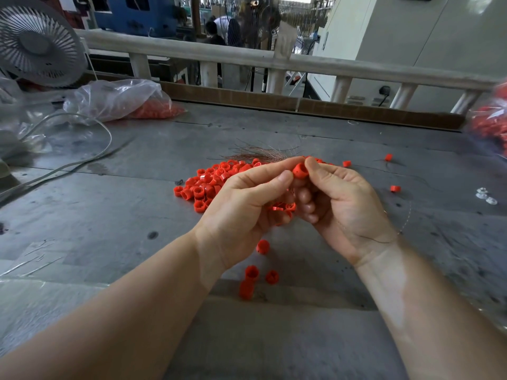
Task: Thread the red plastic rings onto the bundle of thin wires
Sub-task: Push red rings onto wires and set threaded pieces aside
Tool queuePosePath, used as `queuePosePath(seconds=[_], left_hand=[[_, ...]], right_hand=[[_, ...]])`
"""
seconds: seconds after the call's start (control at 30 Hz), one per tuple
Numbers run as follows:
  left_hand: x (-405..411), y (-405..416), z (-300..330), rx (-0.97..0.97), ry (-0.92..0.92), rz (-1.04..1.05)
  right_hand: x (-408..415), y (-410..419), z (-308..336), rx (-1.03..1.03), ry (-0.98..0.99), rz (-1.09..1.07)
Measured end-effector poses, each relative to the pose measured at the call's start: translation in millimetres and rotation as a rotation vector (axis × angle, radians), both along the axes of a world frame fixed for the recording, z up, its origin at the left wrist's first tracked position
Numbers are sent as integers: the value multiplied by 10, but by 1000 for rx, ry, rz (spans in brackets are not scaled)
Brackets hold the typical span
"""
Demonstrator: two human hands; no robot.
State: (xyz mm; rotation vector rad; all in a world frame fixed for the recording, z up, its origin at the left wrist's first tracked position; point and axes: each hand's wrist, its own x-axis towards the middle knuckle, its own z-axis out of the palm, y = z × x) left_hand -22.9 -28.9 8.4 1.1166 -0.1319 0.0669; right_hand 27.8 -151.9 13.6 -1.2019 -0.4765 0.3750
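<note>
Between both hands' pinching fingers (315,167) sits one red ring (300,171), above the pile (208,185).

Soft, even daylight fills the scene, brighter at the far side beyond the railing (247,60). The grey worktop (274,127) shows a dull sheen and only faint, diffuse shadows. Wide-angle distortion bows the railing. The bag of red pieces (491,124) at the right edge is smeared with blur; the middle stays sharp.
</note>
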Motion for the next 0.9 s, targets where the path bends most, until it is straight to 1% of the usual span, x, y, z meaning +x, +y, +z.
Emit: queuePosePath(seconds=[0.13, 0.27, 0.37, 0.57, 0.9], left_hand=[[-8, 7, 6, -5, -3, -11], [11, -16, -18, 84, -42, 123], [25, 0, -31, 79, -31, 178], [36, 12, -53, 34, -46, 171], [56, 13, -84, 74, -56, 185]], right_hand=[[0, -11, -6, -17, -28, -2], [-6, 7, -17, -92, -71, -39], [-4, -3, -25, -142, -102, -76], [-22, -5, -29, -160, -227, -86], [-21, -10, -38, -179, -386, -69]])
